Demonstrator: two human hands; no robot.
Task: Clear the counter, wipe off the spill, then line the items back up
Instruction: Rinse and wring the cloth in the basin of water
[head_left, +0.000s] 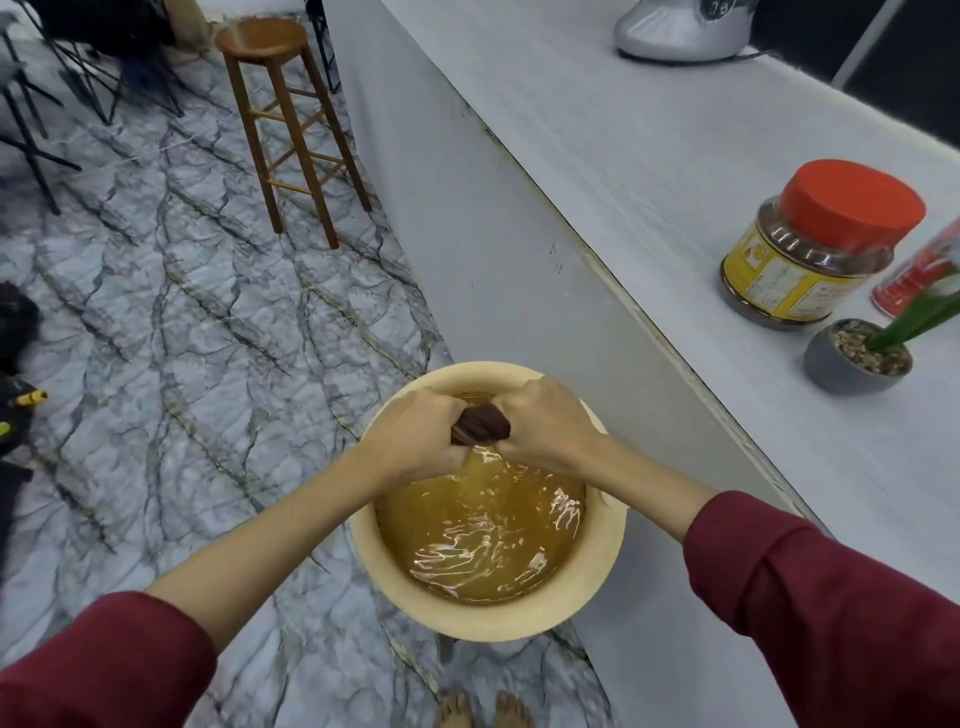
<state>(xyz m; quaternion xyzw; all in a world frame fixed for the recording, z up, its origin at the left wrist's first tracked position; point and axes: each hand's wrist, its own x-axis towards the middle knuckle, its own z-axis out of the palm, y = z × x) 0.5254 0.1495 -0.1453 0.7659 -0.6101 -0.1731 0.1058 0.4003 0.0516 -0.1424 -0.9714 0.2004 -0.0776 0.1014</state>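
Observation:
A dark brown cloth (480, 425) is bunched and twisted between my left hand (415, 434) and my right hand (545, 423), both closed tight on it. They hold it just above a cream bucket (597, 577) of rippling yellowish water that stands on the floor beside the counter. On the grey-white counter (649, 171) at the right stand a jar with a red lid and yellow label (810, 249), a red can (919, 275) cut by the frame edge, and a small grey pot with a green plant (857, 358).
A silver appliance base (680, 28) sits at the counter's far end. A wooden stool (291, 124) stands on the marble-patterned floor, with black stand legs (36, 130) at the far left. My bare feet (483, 709) are just below the bucket.

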